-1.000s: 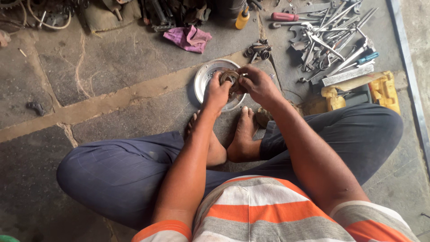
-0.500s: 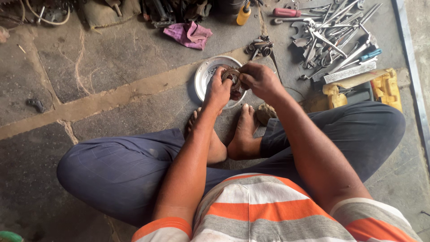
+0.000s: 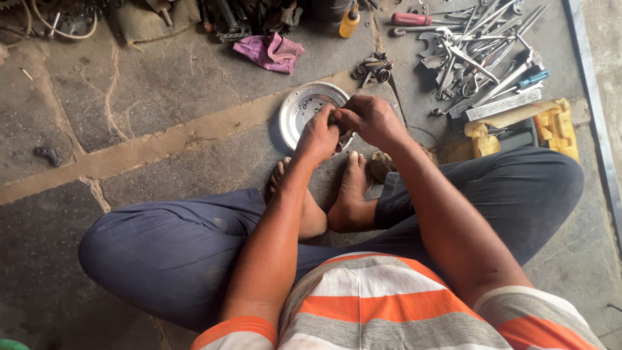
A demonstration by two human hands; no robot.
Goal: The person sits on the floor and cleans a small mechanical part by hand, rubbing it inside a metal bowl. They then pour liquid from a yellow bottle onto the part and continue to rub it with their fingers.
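Seated cross-legged on the stone floor (image 3: 162,97), the person presses the left hand (image 3: 317,137) and right hand (image 3: 370,120) together, fingers curled tight around a small part almost hidden between them, probably hard, light metal best pinched by its rim, just above the steel plate (image 3: 295,107).

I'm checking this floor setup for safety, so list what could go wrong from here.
1. The left hand and right hand work a small part over the metal plate, which holds tiny loose pieces. A bump could scatter them across the stone floor.
2. The bare feet lie just under the hands, so a dropped part may hit the toes.
3. The pile of wrenches sits close by the right knee and could be knocked.
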